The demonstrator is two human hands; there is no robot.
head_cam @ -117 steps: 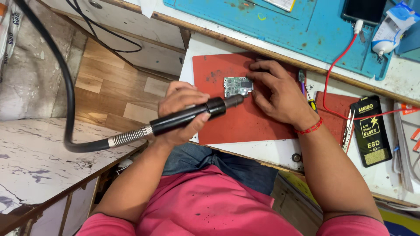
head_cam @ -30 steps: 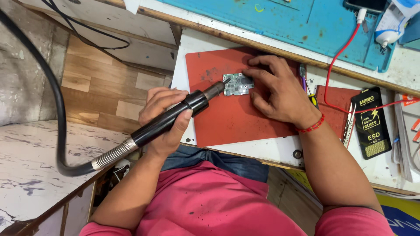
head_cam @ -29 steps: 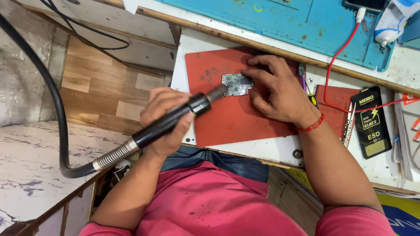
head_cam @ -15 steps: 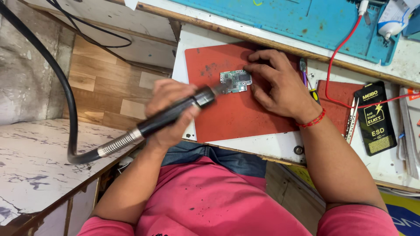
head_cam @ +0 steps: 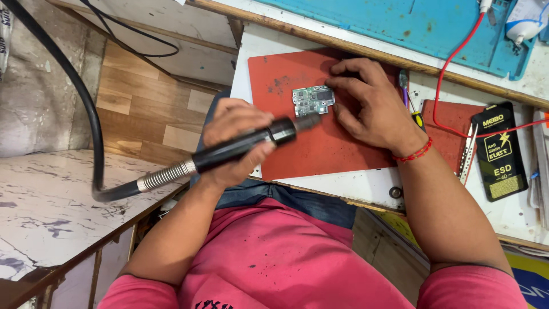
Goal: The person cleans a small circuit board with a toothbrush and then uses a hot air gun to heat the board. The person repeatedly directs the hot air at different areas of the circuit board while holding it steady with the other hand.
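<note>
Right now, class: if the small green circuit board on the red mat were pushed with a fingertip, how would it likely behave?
The circuit board looks thin and flat, so it is probably light and stiff. It should slide rather than roll or tip, which may be why the right hand presses on it. Its exposed components suggest it is fragile. The red mat looks matte, so it may resist sliding a little.

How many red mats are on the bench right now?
2: a large red mat under the circuit board, and a smaller red mat to its right, partly covered by the right hand's wrist.
</note>
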